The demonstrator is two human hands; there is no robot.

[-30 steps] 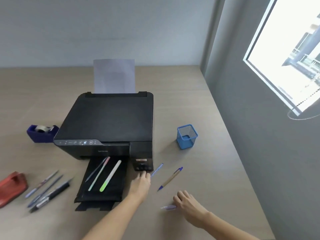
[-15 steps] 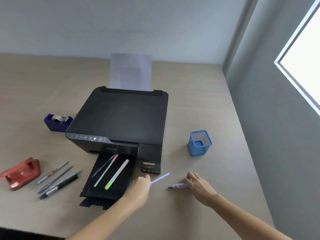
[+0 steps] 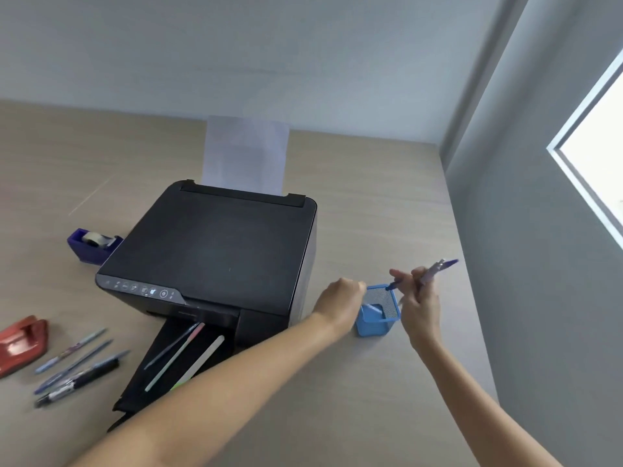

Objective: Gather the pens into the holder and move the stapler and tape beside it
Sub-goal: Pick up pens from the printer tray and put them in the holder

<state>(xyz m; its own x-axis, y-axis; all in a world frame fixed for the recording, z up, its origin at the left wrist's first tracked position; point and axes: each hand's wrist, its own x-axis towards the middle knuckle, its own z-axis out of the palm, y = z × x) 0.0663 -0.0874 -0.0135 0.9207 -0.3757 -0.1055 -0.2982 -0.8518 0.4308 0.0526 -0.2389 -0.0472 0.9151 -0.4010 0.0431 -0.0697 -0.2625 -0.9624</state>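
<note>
The blue mesh holder [image 3: 374, 326] stands on the desk right of the printer. My left hand [image 3: 338, 303] is curled at its left rim. A pale pen [image 3: 373, 308] shows inside the holder; whether my fingers still touch it is unclear. My right hand [image 3: 419, 306] grips a purple pen [image 3: 438, 268] slanted above the holder, blue tip over the opening. Three pens [image 3: 76, 364] lie at the left beside the red stapler [image 3: 20, 342]. Three more pens [image 3: 183, 353] rest on the printer's tray. The purple tape dispenser [image 3: 91, 246] sits left of the printer.
A black printer [image 3: 215, 247] with a sheet of paper [image 3: 246, 153] upright at its back fills the middle of the wooden desk [image 3: 371, 203]. A grey wall [image 3: 539, 298] with a window closes the desk's right side just past the holder.
Both hands rose from the desk in front of the printer to the holder, carrying the pens they picked up. The striped pen and the brown pen are gone from the desk.
</note>
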